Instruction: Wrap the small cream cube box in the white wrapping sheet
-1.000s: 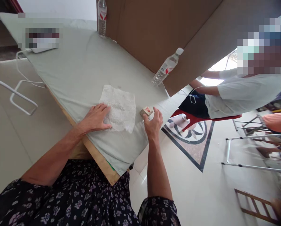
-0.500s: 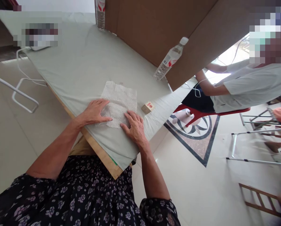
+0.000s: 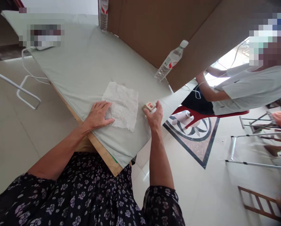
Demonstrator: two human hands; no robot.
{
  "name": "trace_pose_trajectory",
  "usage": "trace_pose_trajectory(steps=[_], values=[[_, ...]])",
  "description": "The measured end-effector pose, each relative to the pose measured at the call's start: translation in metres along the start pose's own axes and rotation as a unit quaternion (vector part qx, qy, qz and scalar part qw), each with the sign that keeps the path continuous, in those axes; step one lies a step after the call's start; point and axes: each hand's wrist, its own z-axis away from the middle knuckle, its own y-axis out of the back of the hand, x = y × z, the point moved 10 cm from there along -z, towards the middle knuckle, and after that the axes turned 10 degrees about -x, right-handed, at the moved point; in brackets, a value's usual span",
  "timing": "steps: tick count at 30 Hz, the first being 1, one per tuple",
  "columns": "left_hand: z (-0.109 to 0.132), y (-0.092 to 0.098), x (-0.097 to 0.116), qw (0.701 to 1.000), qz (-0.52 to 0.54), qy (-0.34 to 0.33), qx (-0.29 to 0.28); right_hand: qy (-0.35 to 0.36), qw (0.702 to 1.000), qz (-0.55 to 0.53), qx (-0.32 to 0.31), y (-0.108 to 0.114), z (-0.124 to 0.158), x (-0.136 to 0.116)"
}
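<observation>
A white sheet of bubble wrap [image 3: 122, 104] lies flat on a table covered in pale green cloth [image 3: 84, 69]. My left hand [image 3: 98, 115] rests open on the sheet's near left corner, fingers flat. Just right of the sheet sits a small tan box with a red mark [image 3: 148, 106]. My right hand [image 3: 154, 115] pinches that box with thumb and fingertips near the table's right edge.
Two plastic water bottles [image 3: 170, 60] [image 3: 103, 14] stand against a large cardboard panel [image 3: 159, 31] at the back. A person in a white shirt [image 3: 244, 89] sits on a red chair at the right. White metal frames [image 3: 27, 94] stand on the tiled floor.
My right hand left the bubble wrap, where it lay flat half a second ago, and moved right to take hold of the small box. The left hand stayed on the sheet.
</observation>
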Motion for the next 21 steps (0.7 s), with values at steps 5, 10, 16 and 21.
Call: trace_pose_trajectory(steps=[5,10,16,21], values=[[0.0,0.0,0.004,1.0,0.006,-0.002,-0.013,0.017,0.997,-0.077,-0.011,-0.004,0.002,-0.012],[0.001,0.002,0.002,1.0,-0.003,0.004,-0.011,0.17,0.969,-0.11,-0.138,-0.046,0.025,-0.097],[0.0,-0.001,0.002,1.0,0.006,0.001,-0.015,0.188,0.945,-0.02,-0.269,-0.113,0.033,-0.117],[-0.002,0.001,0.003,1.0,0.02,0.0,-0.01,0.179,0.946,0.018,-0.27,-0.121,0.035,-0.11]])
